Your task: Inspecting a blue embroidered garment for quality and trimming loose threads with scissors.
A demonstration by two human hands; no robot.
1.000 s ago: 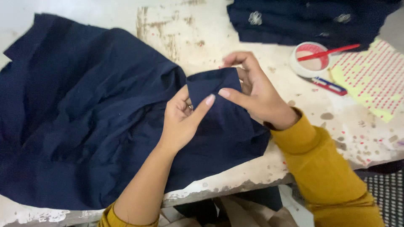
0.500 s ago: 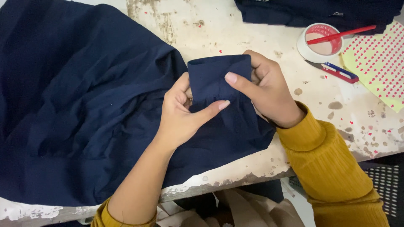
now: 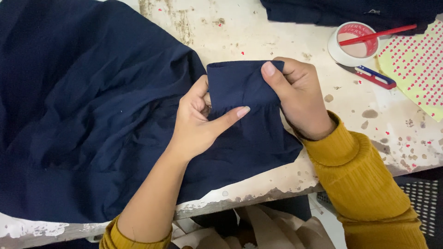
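Observation:
A dark navy garment [image 3: 83, 115] lies spread over a worn white table [image 3: 258, 32]. Its cuff [image 3: 240, 83] is held up between both hands near the table's middle. My left hand [image 3: 198, 120] pinches the cuff's left side, thumb lying across the gathered seam below it. My right hand [image 3: 297, 99] grips the cuff's right edge, with the thumb on top of the fabric. Both arms wear mustard yellow sleeves.
A white tape roll [image 3: 353, 44] with a red pen [image 3: 378, 34] lying across it sits at the upper right. Beside it lie a small blue and red cutter [image 3: 371, 76] and a yellow sheet of red stickers [image 3: 420, 64]. More navy cloth [image 3: 350, 9] is stacked at the far edge.
Both hands have kept hold of the cuff and shifted along it; the right thumb now sits at the top edge. The view has moved closer.

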